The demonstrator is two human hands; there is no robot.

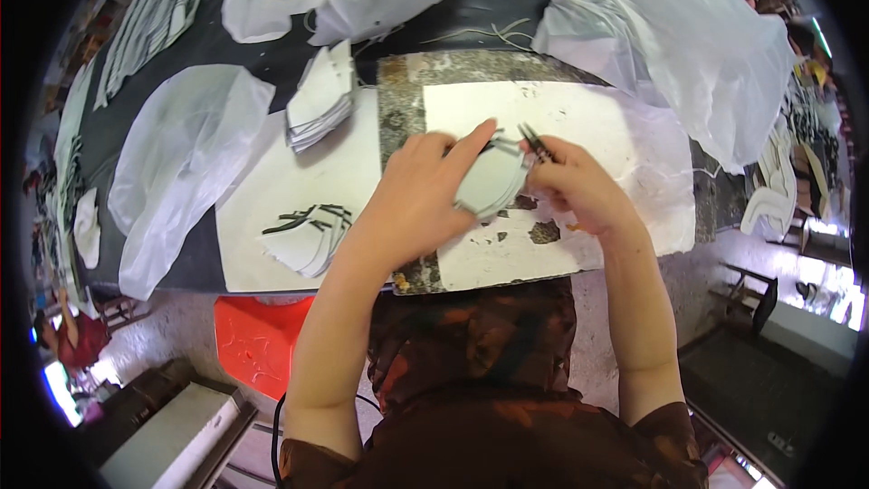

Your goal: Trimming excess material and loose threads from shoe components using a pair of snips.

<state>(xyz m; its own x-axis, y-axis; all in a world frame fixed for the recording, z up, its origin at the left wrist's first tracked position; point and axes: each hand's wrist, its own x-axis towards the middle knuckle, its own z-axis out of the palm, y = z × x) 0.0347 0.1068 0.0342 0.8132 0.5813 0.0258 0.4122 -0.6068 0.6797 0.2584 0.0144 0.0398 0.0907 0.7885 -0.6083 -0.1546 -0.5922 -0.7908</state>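
Head view, left hand point(418, 195) fingers closed on a curved pale cut piece point(491, 183), right hand point(572, 183) fingers pinching a dark thin tool point(536, 142) at its edge, white board point(561, 118) on the counter beneath, stacked pieces point(319, 101) left of them.

left hand point(424, 190): holds grey cut piece point(491, 183) | right hand point(572, 183): grips dark tool point(536, 143)

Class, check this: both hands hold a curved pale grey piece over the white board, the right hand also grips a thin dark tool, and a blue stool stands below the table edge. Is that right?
Not quite. The stool is orange-red, not blue, as the head view shows. The rest stands: left hand and right hand hold the pale grey piece over the white board, with the dark tool in the right.
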